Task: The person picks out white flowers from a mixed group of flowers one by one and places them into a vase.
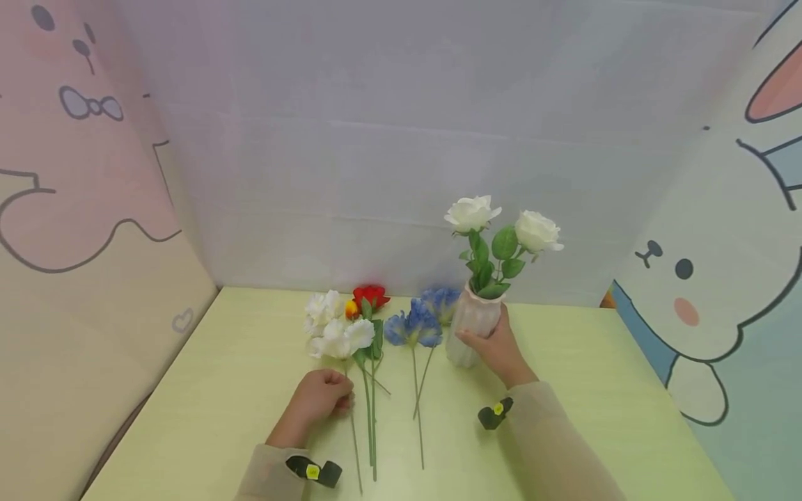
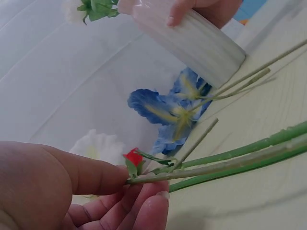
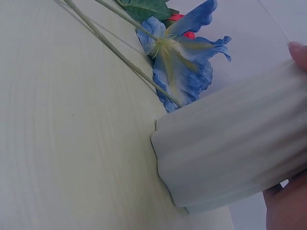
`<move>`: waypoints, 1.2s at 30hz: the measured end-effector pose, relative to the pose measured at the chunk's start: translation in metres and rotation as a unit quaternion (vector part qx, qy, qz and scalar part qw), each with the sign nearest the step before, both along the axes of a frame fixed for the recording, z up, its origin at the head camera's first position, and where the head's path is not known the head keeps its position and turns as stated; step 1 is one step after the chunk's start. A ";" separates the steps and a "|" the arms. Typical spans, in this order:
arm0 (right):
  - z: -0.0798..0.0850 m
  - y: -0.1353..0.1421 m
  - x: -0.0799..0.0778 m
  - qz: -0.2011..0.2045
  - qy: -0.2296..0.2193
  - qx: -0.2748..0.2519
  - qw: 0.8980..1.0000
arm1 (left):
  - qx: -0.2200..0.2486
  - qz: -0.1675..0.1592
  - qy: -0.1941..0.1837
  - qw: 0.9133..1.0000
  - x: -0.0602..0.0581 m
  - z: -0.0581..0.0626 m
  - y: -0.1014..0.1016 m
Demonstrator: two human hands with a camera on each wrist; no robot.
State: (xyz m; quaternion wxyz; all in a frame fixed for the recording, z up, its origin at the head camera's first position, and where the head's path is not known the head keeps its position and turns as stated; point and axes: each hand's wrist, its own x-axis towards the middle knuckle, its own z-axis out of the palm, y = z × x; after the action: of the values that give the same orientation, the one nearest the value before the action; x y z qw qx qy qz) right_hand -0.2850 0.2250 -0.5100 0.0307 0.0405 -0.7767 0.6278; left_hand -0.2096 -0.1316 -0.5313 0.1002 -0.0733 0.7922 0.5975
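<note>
My right hand point(image 1: 498, 348) grips a pale ribbed vase point(image 1: 466, 330), which leans slightly. Two white roses point(image 1: 473, 213) with green leaves stand in it. In the right wrist view, the base of the vase point(image 3: 225, 148) is close to the table; whether it touches all round I cannot tell. Lower left of it, my left hand point(image 1: 319, 396) pinches the thin stem point(image 2: 211, 168) of a white flower point(image 1: 343, 339) between thumb and fingers. That flower lies among another white bloom point(image 1: 322, 306), a red flower point(image 1: 371, 296) and a small orange-yellow one point(image 1: 352, 309).
Two blue flowers point(image 1: 413, 325) lie between the hands, stems toward me, one beside the vase's base. Green stems point(image 1: 370, 424) run along the pale yellow table point(image 1: 188, 417) right of my left hand. A white back wall point(image 1: 376, 174) and cartoon-printed side walls point(image 1: 708, 299) enclose the table.
</note>
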 end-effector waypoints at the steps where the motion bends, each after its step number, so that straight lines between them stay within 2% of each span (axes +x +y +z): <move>1: 0.000 0.000 0.000 0.000 0.000 -0.003 1.000 | 0.019 0.003 -0.002 1.000 0.000 0.000 0.000; 5: 0.001 -0.001 0.001 0.002 -0.004 -0.013 1.000 | 0.067 0.015 -0.004 0.998 -0.002 -0.001 0.001; 10: 0.000 0.000 0.001 0.002 -0.007 -0.014 1.000 | 0.090 0.015 0.000 0.996 -0.003 0.000 0.001; 14: -0.001 0.001 0.000 0.000 -0.002 -0.011 1.000 | 0.122 -0.008 0.006 0.992 -0.005 -0.001 0.001; 17: -0.001 0.001 0.000 0.000 0.000 -0.009 1.000 | 0.172 -0.042 0.014 0.984 -0.006 -0.001 0.000; 20: 0.000 0.000 0.000 0.000 0.002 -0.011 1.000 | 0.226 -0.084 0.016 0.970 -0.007 -0.001 -0.001; 26: 0.002 -0.002 0.002 0.001 -0.001 -0.009 1.000 | 0.332 -0.150 0.016 0.931 -0.005 0.003 -0.002; 29: 0.002 -0.002 0.002 0.001 -0.004 -0.007 1.000 | 0.360 -0.154 0.020 0.920 -0.004 0.006 -0.002; 32: 0.000 -0.001 0.001 0.000 -0.003 -0.005 1.000 | 0.385 -0.143 0.032 0.911 -0.002 0.008 -0.002; 34: -0.001 0.000 0.000 -0.002 0.000 -0.004 1.000 | 0.416 -0.141 0.045 0.897 0.000 0.010 -0.001; 36: -0.002 0.000 -0.001 0.000 0.004 -0.003 1.000 | 0.459 -0.148 0.063 0.874 0.001 0.012 -0.002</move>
State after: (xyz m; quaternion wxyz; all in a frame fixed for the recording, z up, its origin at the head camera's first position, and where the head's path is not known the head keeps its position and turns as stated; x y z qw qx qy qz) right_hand -0.2856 0.2253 -0.5119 0.0341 0.0424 -0.7746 0.6301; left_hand -0.2083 -0.1331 -0.5189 0.1602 0.1368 0.4352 0.8754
